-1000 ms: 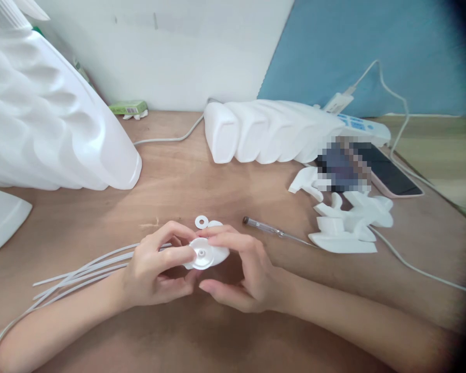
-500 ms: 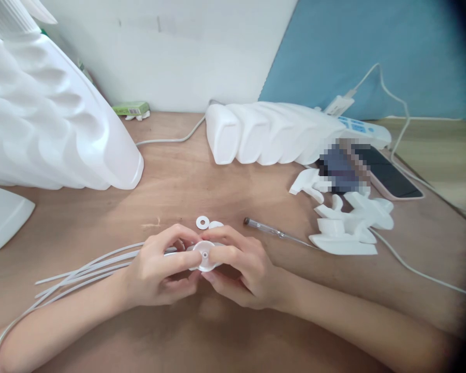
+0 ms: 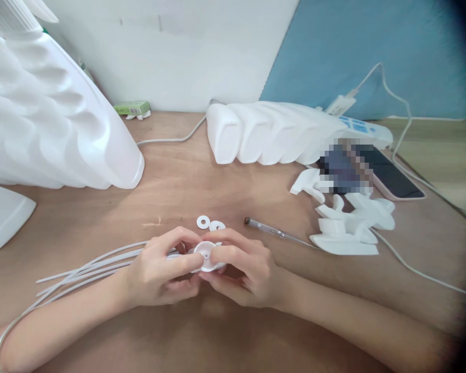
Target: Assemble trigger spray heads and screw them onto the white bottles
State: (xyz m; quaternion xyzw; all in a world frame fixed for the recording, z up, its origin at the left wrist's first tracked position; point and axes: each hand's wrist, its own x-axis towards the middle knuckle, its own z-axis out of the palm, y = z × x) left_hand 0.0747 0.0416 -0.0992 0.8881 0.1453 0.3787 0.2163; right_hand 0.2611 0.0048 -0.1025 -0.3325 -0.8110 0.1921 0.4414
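Both hands hold a small white round plastic cap (image 3: 207, 263), its hollow side with a small central tube turned up toward me. My left hand (image 3: 165, 267) grips it from the left, fingers curled, one fingertip on the rim. From the right, my right hand (image 3: 243, 267) pinches it with a finger over the rim and the thumb below. The cap's underside is hidden by the fingers. Just beyond the fingertips lie two flat white washers, the left washer (image 3: 203, 227) and the right washer (image 3: 217, 225). Thin white plastic tubes (image 3: 97, 263) lie beside my left hand, over the left forearm's far side.
Large white bottles (image 3: 62, 119) stand at the left. Another white bottle (image 3: 252, 134) lies at the back, near a power strip (image 3: 367, 129). To the right are a clear-handled screwdriver (image 3: 272, 228), white sprayer heads (image 3: 345, 235), a phone (image 3: 392, 173) and a cable. A green box (image 3: 132, 108) sits by the wall.
The hands stay in nearly the same place with the cap between them. The right washer, partly covered by fingers before, now shows more fully.
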